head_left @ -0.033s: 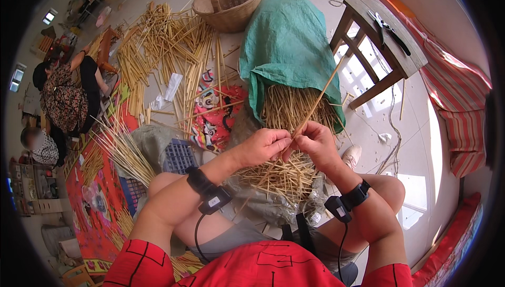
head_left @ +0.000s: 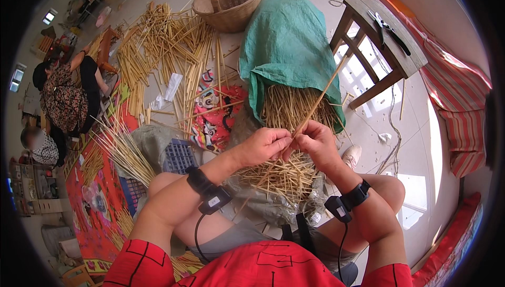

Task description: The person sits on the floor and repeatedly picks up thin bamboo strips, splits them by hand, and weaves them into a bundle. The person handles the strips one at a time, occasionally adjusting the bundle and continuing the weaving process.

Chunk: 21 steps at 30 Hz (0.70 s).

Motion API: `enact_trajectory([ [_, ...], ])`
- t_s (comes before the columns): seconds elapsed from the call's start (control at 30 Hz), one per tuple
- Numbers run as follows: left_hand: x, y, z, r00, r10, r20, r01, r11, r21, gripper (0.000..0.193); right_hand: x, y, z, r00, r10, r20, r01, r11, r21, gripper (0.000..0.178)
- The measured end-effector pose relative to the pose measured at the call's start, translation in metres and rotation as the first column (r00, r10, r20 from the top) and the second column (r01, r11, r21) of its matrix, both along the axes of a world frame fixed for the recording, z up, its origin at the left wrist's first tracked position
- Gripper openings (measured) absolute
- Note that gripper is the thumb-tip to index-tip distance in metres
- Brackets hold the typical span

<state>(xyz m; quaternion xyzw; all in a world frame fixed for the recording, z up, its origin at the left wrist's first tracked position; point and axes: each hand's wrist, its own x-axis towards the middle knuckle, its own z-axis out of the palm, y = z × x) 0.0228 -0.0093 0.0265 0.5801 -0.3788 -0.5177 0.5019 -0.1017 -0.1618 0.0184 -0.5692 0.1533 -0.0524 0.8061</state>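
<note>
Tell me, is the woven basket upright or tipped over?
Upright: the woven basket stands on the floor, mouth up, handle arching above.

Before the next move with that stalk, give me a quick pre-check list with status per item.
1. Left hand on the straw stalk: ok, fingers pinch its lower end.
2. Right hand on the same stalk: ok, closed beside the left.
3. Stalk free along its length: ok, it rises clear toward the wooden stool.
4. Woven straw piece supported: ok, it rests on the lap under both hands.
5. Spare straw within reach: ok, bundle pokes out of the green sack.
6. Stalk tip threaded into the weave: cannot tell, fingers hide it.
</note>
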Motion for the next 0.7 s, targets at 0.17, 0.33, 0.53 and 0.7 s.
enact_trajectory([
  [0.17, -0.005, 0.001, -0.007, 0.999, -0.025, -0.021, 0.026, 0.999, 0.032, 0.021, 0.007, -0.026, -0.001, 0.954, -0.298, 0.034, 0.286, 0.939, 0.193, 0.002],
  [0.33, -0.003, 0.003, -0.012, 0.998, -0.020, 0.061, 0.016, 0.998, 0.069, 0.019, 0.006, -0.075, 0.011, 0.845, -0.515, 0.143, 0.489, 0.854, 0.179, 0.005],
  [0.53, 0.013, 0.008, -0.017, 0.946, 0.253, 0.202, -0.259, 0.966, 0.000, 0.015, -0.003, -0.097, 0.012, 0.829, -0.559, -0.009, 0.540, 0.805, -0.245, 0.007],
  [0.7, 0.049, 0.010, 0.006, 0.881, 0.437, 0.179, -0.437, 0.898, -0.047, 0.017, -0.019, -0.061, -0.024, 0.918, 0.000, -0.396, -0.319, 0.594, -0.739, 0.010],
])
